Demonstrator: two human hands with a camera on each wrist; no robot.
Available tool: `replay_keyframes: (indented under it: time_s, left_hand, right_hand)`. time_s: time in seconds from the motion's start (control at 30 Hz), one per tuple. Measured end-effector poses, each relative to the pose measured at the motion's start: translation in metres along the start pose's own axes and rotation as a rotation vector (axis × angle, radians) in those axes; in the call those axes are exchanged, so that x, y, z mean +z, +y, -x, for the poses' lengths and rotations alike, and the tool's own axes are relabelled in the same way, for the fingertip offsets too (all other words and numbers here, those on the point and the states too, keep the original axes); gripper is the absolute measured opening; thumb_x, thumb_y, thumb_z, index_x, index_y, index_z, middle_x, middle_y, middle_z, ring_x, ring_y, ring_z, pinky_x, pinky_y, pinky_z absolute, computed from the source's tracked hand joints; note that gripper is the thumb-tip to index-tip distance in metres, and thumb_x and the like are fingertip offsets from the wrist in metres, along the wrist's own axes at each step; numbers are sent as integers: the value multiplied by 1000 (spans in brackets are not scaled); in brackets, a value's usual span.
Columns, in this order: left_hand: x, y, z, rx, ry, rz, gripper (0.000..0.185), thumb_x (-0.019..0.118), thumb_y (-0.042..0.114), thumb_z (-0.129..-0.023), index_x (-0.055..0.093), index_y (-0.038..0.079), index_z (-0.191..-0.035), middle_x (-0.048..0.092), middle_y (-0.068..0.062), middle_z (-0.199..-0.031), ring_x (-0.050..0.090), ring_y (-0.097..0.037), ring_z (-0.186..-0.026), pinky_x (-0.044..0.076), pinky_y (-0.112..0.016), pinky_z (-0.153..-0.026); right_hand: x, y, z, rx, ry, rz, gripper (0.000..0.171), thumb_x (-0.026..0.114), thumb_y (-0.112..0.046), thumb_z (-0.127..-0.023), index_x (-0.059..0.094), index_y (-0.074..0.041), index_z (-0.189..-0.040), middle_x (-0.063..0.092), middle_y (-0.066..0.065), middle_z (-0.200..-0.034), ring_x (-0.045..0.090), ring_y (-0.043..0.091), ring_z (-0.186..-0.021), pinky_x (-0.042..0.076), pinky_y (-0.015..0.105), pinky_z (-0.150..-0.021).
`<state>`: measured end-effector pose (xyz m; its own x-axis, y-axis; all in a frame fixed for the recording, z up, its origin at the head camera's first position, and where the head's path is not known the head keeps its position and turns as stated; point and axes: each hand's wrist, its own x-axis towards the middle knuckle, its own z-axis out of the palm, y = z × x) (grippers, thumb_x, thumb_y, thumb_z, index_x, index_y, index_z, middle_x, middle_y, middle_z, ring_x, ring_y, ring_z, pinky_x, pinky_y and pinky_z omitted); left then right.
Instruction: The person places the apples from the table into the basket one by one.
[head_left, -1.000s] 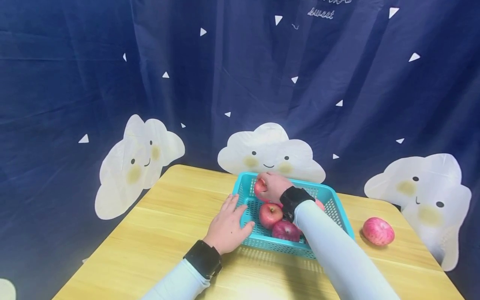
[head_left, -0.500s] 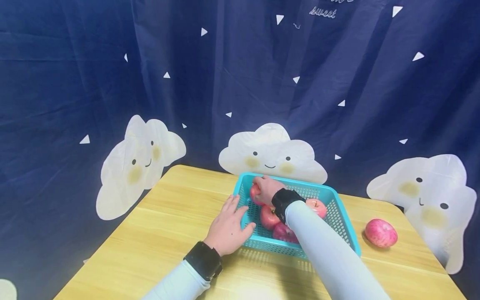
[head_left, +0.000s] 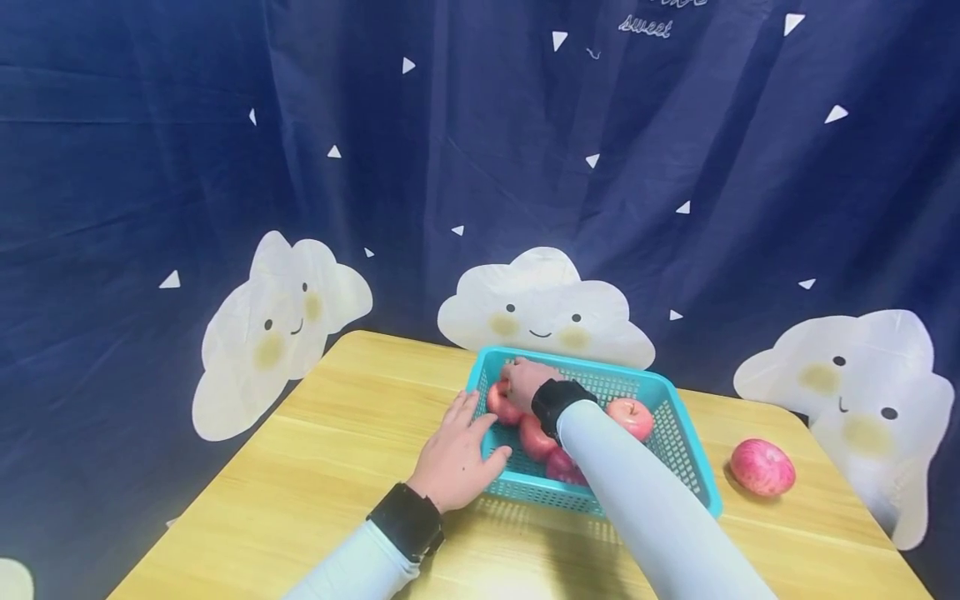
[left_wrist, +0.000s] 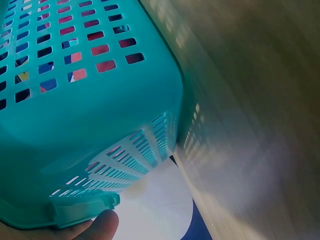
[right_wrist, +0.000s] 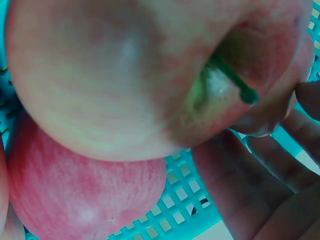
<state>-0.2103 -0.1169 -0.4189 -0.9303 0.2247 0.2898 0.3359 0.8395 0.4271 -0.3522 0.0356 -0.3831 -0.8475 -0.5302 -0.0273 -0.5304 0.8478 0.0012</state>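
Observation:
In the head view, my left hand [head_left: 456, 458] rests with extended fingers on the left rim of a turquoise plastic basket [head_left: 652, 379]. My right hand [head_left: 531, 382] reaches inside, its fingers round a red apple [head_left: 501, 405] at the basket's left end. Beside that one lie another red apple [head_left: 537, 439] and a darker red apple [head_left: 564, 468], partly covered by the right arm. A pale pink apple [head_left: 628, 418] sits toward the right end. Up close in the right wrist view, a large apple with a stem [right_wrist: 100, 80] partly hides the one at my fingers [right_wrist: 250, 185].
A pink apple [head_left: 762, 467] lies on the wooden table [head_left: 322, 467], right of the basket. Behind the table hangs a dark blue curtain [head_left: 510, 167] with clouds and triangles. In the left wrist view, the basket's slotted side [left_wrist: 100, 115] stands against the tabletop.
My right hand has shifted the apple left and lower toward the basket's left end. The pale pink apple has come out from behind the right arm. My left hand stays on the rim.

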Motion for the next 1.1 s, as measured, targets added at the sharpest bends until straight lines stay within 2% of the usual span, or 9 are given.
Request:
replay_keyframes:
  time_s: [0.13,0.37,0.57,0.7,0.93,1.1]
  left_hand:
    - [2,0,-1,-1,-1,-10,59,53,50,-97,60,11,-140,33,-17,-161,18,-33,-152,38,-55,-111]
    - [1,1,0,-9,-1,-11,59,53,51,-97,61,10,-138,33,-16,-161,18,-32,-152,37,-56,-111]
    - [2,1,-1,3,3,-25,58,52,50,-97,61,10,-138,33,-17,-161,19,-32,-152,37,-53,-111]
    - [2,0,-1,11,12,-24,58,52,49,-97,61,9,-138,34,-18,-160,20,-33,-152,37,-53,-112]
    - [1,0,0,14,22,-19,58,53,49,-97,62,8,-137,35,-18,-160,21,-34,-151,37,-53,-112]
    - [3,2,2,21,30,-7,57,53,48,-97,62,8,-137,35,-19,-159,22,-36,-151,37,-54,-112]
  right_hand:
    - [-1,3,2,-3,-32,13,27,66,-24,-97,70,-18,-124,69,2,-114,63,22,-111,52,42,-97]
    - [-6,11,9,43,-71,-61,27,62,-25,-99,70,-20,-125,71,1,-119,62,24,-117,50,45,-99]
    - [-11,20,21,-1,-3,-89,30,66,-29,-97,69,-18,-125,71,2,-118,64,24,-115,51,44,-96]
    - [-18,29,33,18,33,-112,37,65,-33,-97,67,-17,-130,69,4,-124,63,26,-117,50,46,-98]
    - [-21,60,45,47,68,-163,41,65,-24,-91,67,-13,-131,68,9,-125,61,31,-122,46,50,-103]
    - [-30,81,65,54,115,-185,38,66,-20,-91,69,-8,-127,68,13,-123,61,35,-119,46,51,-102]
